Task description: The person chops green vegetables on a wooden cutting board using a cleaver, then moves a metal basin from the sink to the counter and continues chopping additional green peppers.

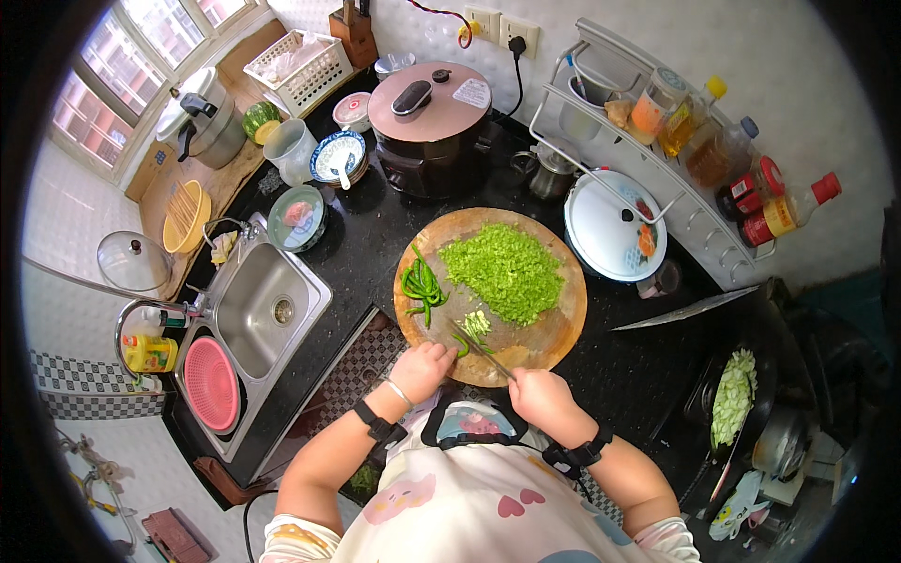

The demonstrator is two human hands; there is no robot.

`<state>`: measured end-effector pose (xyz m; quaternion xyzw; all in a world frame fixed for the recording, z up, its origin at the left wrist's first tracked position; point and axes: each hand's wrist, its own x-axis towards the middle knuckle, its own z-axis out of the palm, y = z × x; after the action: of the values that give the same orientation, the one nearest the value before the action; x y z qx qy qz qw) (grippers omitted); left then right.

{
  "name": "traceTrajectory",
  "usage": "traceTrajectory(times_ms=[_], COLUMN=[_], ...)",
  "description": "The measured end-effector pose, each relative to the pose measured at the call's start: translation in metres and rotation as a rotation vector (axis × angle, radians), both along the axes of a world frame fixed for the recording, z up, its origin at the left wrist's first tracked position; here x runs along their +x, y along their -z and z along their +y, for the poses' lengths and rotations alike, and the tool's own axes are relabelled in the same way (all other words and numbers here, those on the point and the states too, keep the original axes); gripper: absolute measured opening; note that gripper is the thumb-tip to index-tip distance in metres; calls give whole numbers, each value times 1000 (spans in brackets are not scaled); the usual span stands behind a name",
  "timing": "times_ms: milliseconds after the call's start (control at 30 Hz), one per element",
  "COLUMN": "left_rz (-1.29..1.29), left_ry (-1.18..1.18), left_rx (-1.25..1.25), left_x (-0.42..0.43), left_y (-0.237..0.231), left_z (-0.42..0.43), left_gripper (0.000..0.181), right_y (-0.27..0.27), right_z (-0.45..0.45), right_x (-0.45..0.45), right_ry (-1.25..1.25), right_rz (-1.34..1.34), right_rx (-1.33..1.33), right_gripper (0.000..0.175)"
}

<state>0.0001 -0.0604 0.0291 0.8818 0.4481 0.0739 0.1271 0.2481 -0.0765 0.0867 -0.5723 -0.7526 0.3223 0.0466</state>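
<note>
My right hand (547, 400) grips a kitchen knife (489, 357), its blade seen edge-on over the near part of a round wooden cutting board (517, 369). At the near left rim, my left hand (422, 371) has its fingers bent onto a green chili pepper (461, 345) beside the blade. Small chopped pepper pieces (476, 324) lie just beyond the knife. A bunch of long green chili peppers (420, 285) rests at the board's left. Finely chopped light-green vegetable (505, 273) is heaped over the far right half.
An electric pressure cooker (429, 134) stands behind the board, with a lidded enamel pot (612, 225) at right. Left are a steel sink (264, 302), a pink colander (211, 383) and a bowl (297, 218). A wok (764, 394) holds sliced vegetable. A rack (647, 155) carries bottles.
</note>
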Motion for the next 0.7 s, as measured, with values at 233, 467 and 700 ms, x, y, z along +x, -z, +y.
traceTrajectory(times_ms=[233,467,700], left_rz=[-20,-81,-133], left_ry=[5,-60,-87], left_rx=[-13,-65,-79], left_x=[-4,0,4], left_y=[25,27,22], left_z=[-3,-9,-9], left_gripper=[33,36,33], right_y=[2,17,13], right_z=[0,-8,-6], right_x=[-7,-13,-14], right_ry=[-173,-137,-120], right_rz=[-201,-179,-146], right_rx=[-27,57,73], right_gripper=[14,14,15])
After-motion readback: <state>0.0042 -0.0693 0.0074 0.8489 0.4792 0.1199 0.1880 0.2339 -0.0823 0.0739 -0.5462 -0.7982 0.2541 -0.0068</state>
